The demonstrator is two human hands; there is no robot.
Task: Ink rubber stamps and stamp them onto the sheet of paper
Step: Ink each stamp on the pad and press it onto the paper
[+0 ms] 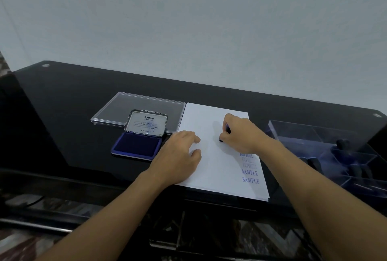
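Leftward, bare sheet beside stamp.

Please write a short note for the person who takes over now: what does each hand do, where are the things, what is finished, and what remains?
Left hand: open, rests flat on the left edge of the sheet of paper.
Right hand: grips a stamp, which seems pressed down on the sheet's upper part.
Ink pad: open, left of the sheet.
Other stamps lie in the clear tray on the right.
Done: five prints down the right side: AIR MAIL, two faint ones, two SAMPLE.
Left: lift this stamp, check its print, then ink and stamp the others.
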